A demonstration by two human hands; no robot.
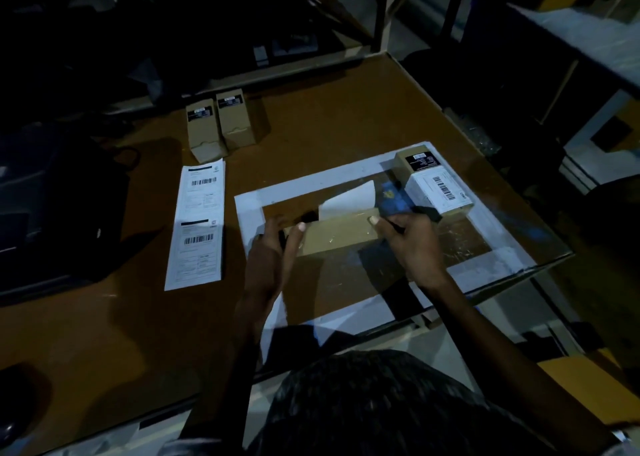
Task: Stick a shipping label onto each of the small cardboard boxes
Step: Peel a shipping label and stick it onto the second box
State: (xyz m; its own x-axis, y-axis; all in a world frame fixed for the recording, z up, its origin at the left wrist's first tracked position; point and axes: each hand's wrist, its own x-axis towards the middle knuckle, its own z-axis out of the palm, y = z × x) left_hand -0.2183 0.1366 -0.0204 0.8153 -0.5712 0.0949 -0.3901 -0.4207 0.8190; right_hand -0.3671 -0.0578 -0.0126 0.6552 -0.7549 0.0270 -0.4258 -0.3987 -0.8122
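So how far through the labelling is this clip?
One done: the labelled box at the right carries a barcode label. In hand: both hands, left hand and right hand, grip a box with a white label half curled up. Left: two bare boxes at the back, and a two-label strip.

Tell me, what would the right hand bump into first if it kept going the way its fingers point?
Probably the blue card just beyond the right hand, which points up and away over the box it holds. Depth is hard to judge in this dim picture.
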